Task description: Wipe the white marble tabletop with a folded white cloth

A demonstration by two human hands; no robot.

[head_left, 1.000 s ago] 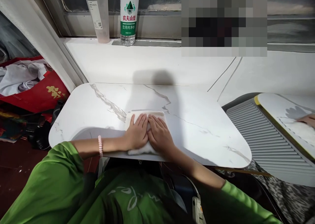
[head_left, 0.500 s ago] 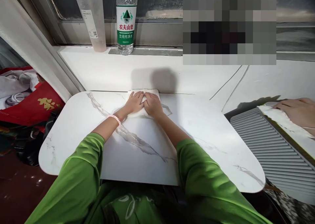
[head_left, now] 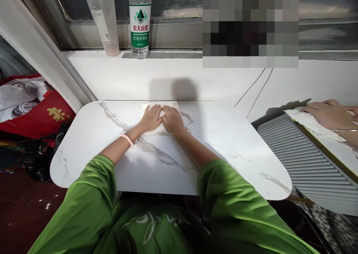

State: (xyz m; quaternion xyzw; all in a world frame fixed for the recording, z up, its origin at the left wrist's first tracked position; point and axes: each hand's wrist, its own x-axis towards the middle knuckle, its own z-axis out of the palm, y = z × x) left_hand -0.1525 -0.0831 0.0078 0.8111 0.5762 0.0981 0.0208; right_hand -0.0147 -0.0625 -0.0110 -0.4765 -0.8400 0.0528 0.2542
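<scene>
My left hand (head_left: 151, 118), with a pink coiled band at its wrist, lies flat with fingers stretched on a folded white cloth (head_left: 157, 132). Pressed on the same cloth is my right hand (head_left: 172, 120), its fingers also extended and pointing away from me. The two hands almost meet at the thumbs and cover much of the cloth. Beneath it is a white marble-patterned table (head_left: 95, 135), and the cloth rests close to the far edge along the wall.
On the ledge stand a plastic cup (head_left: 103, 27) and a water bottle (head_left: 140, 30). At right, another person's hand (head_left: 330, 112) rests on white material above a grey ribbed surface (head_left: 302, 153). A red bag (head_left: 50, 116) holding pale fabric is at left.
The view has shifted slightly. My hands stay flat on the cloth with little visible movement. More of the other person's hand and wrist shows at right.
</scene>
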